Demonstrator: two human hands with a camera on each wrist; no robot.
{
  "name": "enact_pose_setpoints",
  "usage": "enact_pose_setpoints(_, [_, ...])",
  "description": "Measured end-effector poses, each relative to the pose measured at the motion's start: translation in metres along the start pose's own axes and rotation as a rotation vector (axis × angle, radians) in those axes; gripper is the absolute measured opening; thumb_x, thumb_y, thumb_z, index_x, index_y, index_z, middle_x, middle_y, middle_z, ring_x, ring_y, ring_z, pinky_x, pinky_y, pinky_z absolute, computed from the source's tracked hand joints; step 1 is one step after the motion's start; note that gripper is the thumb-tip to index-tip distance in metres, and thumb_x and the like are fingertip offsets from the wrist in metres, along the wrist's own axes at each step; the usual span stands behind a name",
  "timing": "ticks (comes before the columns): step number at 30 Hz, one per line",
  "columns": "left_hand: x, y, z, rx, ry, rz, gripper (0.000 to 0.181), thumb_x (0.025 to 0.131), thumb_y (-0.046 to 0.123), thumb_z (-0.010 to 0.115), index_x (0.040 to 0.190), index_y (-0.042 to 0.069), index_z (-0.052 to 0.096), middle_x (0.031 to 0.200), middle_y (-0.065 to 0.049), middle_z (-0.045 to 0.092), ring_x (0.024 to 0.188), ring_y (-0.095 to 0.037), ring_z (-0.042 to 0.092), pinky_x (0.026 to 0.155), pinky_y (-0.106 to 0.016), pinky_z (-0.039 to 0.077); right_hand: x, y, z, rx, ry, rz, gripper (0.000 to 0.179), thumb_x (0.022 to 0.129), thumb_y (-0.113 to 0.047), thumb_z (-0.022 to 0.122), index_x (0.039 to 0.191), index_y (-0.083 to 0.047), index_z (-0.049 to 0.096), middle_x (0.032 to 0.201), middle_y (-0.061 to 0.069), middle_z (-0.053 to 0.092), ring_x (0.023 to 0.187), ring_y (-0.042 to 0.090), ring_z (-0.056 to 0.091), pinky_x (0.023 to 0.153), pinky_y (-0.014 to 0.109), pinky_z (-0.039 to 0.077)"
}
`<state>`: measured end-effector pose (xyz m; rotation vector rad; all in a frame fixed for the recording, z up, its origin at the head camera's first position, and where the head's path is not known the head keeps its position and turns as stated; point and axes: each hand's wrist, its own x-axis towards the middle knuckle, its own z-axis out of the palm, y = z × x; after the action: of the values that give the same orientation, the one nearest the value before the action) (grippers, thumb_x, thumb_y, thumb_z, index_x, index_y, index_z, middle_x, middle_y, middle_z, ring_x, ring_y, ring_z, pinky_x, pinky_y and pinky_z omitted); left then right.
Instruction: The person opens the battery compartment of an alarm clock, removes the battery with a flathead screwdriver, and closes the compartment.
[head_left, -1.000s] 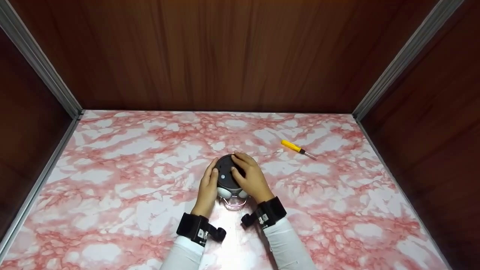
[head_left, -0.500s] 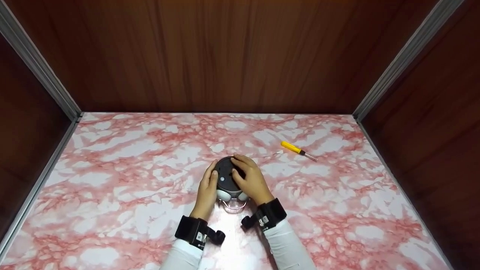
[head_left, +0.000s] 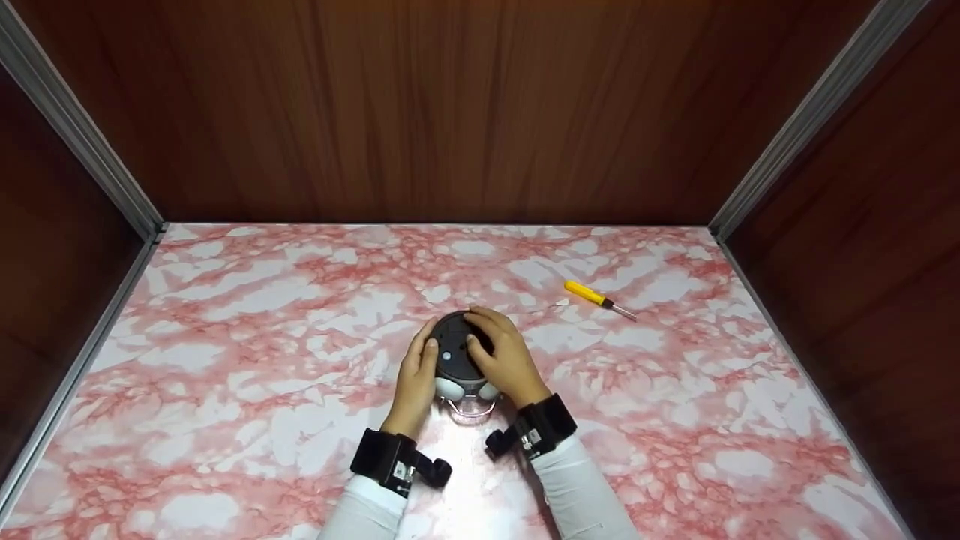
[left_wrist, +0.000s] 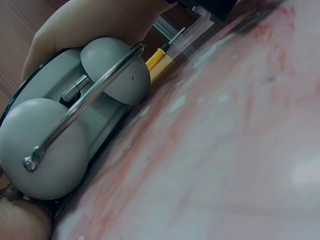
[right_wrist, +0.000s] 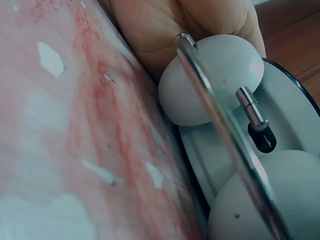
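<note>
A twin-bell alarm clock (head_left: 453, 330) lies with its black round back facing up on the marbled table. Its pale bells (left_wrist: 44, 150) and curved metal handle (right_wrist: 225, 130) point toward the person's body. A small metal hammer (right_wrist: 252, 109) sits between the bells. Along the clock's left side, the left hand (head_left: 415, 375) grips the casing, thumb at the edge of the back. The right hand (head_left: 510, 360) holds the right side, its thumb over the back and its fingers at the far rim. The clock's face is hidden underneath.
A yellow-handled screwdriver (head_left: 598, 300) lies beyond the clock to the right. Brown wood-grain panels (head_left: 480, 112) with grey metal corner rails (head_left: 817, 112) border the table (head_left: 247, 360) at the back and both sides.
The right thumb has shifted slightly to the right across the clock's back. Otherwise both hands keep their hold and the clock and screwdriver stay in place.
</note>
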<state>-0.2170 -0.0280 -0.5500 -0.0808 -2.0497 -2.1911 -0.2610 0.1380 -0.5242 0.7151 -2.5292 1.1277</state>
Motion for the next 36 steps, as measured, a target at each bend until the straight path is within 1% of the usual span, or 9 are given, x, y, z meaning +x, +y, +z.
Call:
enact_pose_setpoints(6, [0.0021,0.0004,0.0011,-0.012,0.003,0.01,0.047,0.111,0.021,0.039,0.155,0.005,0.039,0.159,-0.017,0.039,0.145,-0.034,0.036,0.121,-0.048,0.027,0.0025,0.001,-0.0008,0.005,-0.017,0.011,0.039,0.099,-0.019,0.059,0.134,-0.003,0.064,0.143,0.017,0.056,0.137,0.03,0.048,0.116,0.046,0.036])
enact_pose_setpoints(9, [0.0009,-0.0011,0.0012,-0.016,0.003,-0.006,0.047,0.111,0.02,0.039,0.156,0.005,0.038,0.159,-0.016,0.038,0.145,-0.034,0.036,0.121,-0.047,0.027,0.001,0.0019,0.0001,0.002,-0.031,0.015,0.039,0.1,-0.022,0.059,0.134,-0.004,0.063,0.143,0.017,0.056,0.137,0.03,0.047,0.116,0.047,0.036])
enact_pose_setpoints(14, [-0.0014,-0.0033,-0.0003,-0.007,-0.005,-0.009,0.047,0.111,0.02,0.039,0.156,0.003,0.037,0.159,-0.019,0.038,0.145,-0.036,0.036,0.121,-0.05,0.027,-0.0011,0.0025,0.0018,-0.009,-0.061,0.021,0.039,0.1,-0.025,0.058,0.134,-0.004,0.062,0.143,0.015,0.055,0.137,0.03,0.047,0.117,0.046,0.035])
enact_pose_setpoints(20, [-0.0007,-0.0041,-0.0008,0.015,-0.004,-0.012,0.047,0.111,0.021,0.039,0.156,0.005,0.038,0.158,-0.018,0.039,0.145,-0.036,0.036,0.121,-0.051,0.026,0.0014,0.0027,0.0011,-0.028,-0.079,0.008,0.04,0.099,-0.023,0.057,0.133,-0.003,0.06,0.142,0.013,0.054,0.136,0.029,0.046,0.117,0.044,0.034])
enact_pose_setpoints(25, [-0.0012,-0.0026,-0.0008,-0.006,-0.006,-0.019,0.047,0.111,0.02,0.04,0.156,0.005,0.037,0.159,-0.016,0.039,0.145,-0.034,0.036,0.121,-0.049,0.027,0.0018,0.0038,0.0004,-0.031,-0.089,-0.009,0.04,0.097,-0.021,0.057,0.132,-0.002,0.059,0.141,0.013,0.054,0.134,0.03,0.047,0.116,0.046,0.035])
enact_pose_setpoints(31, [0.0011,0.0,-0.0004,-0.008,-0.017,-0.03,0.047,0.111,0.021,0.042,0.156,0.008,0.038,0.16,-0.014,0.038,0.146,-0.031,0.034,0.122,-0.047,0.025,0.004,0.0034,-0.0024,-0.022,-0.088,-0.007,0.039,0.096,-0.021,0.059,0.13,-0.002,0.058,0.14,0.013,0.054,0.133,0.03,0.047,0.115,0.046,0.036])
enact_pose_setpoints(36, [0.001,-0.0004,-0.0001,-0.031,-0.007,-0.035,0.048,0.11,0.021,0.043,0.156,0.009,0.039,0.159,-0.015,0.039,0.145,-0.031,0.036,0.121,-0.047,0.027,0.0059,0.0023,-0.0034,-0.031,-0.101,-0.012,0.04,0.095,-0.021,0.06,0.13,-0.002,0.058,0.14,0.014,0.053,0.133,0.03,0.047,0.115,0.046,0.036])
